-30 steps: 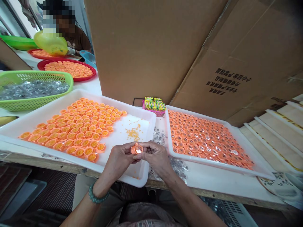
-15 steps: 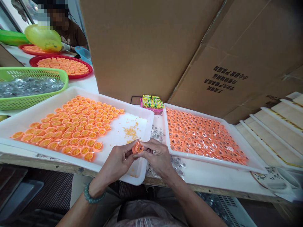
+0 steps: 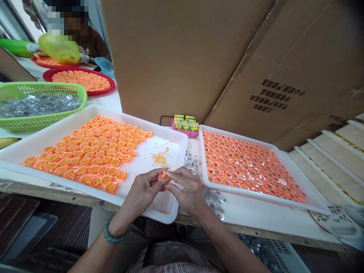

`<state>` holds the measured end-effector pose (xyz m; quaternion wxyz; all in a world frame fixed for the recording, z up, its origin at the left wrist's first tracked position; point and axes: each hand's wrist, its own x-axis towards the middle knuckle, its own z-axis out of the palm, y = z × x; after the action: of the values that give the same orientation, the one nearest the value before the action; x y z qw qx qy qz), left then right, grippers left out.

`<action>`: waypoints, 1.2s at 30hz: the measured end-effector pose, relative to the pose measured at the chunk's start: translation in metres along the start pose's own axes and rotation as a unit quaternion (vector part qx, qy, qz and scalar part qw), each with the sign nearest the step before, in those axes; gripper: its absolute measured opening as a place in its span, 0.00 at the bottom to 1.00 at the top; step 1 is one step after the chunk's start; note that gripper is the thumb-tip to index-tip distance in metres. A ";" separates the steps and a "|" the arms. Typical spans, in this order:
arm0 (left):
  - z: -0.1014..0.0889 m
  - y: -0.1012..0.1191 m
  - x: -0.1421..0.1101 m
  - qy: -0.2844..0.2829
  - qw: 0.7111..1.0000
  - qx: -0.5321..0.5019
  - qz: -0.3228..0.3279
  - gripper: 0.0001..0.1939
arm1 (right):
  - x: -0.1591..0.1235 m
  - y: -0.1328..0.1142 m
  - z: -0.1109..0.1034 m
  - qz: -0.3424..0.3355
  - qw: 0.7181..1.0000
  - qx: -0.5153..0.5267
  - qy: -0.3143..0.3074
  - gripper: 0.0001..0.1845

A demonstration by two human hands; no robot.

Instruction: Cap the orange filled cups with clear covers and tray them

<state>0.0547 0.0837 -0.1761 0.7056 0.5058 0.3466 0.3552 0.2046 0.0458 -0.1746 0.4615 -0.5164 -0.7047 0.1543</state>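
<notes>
Over the near right corner of the left white tray (image 3: 139, 193), my left hand (image 3: 145, 187) grips a small round orange plastic case (image 3: 163, 176) between thumb and fingers. My right hand (image 3: 189, 189) meets it from the right, thumb and index finger at its rim. Fingers partly cover the case, so its inside is hard to make out. Left of my hands, rows of similar orange cases (image 3: 95, 161) with yellow bits inside fill much of the tray. Loose yellow pellets (image 3: 160, 156) lie scattered just beyond my fingers.
Orange cases with clear covers fill the right white tray (image 3: 241, 191). Clear plastic pieces (image 3: 214, 201) lie between the trays. A pink basket (image 3: 189, 133) holds small yellow-green packets. Cardboard (image 3: 182, 57) walls the back. Far left: a green basket (image 3: 42, 120), red trays (image 3: 98, 92) and a co-worker.
My right thumb and fingers have shifted on the case, which now shows less of its face. The view has swung slightly left. The co-worker's other gloved hand has come into sight by the yellow-green bowl.
</notes>
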 end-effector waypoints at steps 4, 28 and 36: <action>0.000 0.003 0.001 0.005 1.000 -0.025 0.000 0.21 | -0.004 -0.003 0.004 -0.015 0.998 -0.039 0.039 0.20; -0.001 0.006 0.000 0.008 0.999 -0.039 0.003 0.27 | -0.003 0.002 -0.016 0.078 0.992 0.078 -0.057 0.18; -0.002 0.005 -0.005 -0.014 0.998 0.057 0.009 0.35 | 0.008 -0.009 -0.010 0.165 0.981 0.088 -0.051 0.09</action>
<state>0.0500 0.0813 -0.1710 0.6772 0.5533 0.3520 0.3338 0.2073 0.0463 -0.1590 0.4364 -0.5745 -0.6164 0.3156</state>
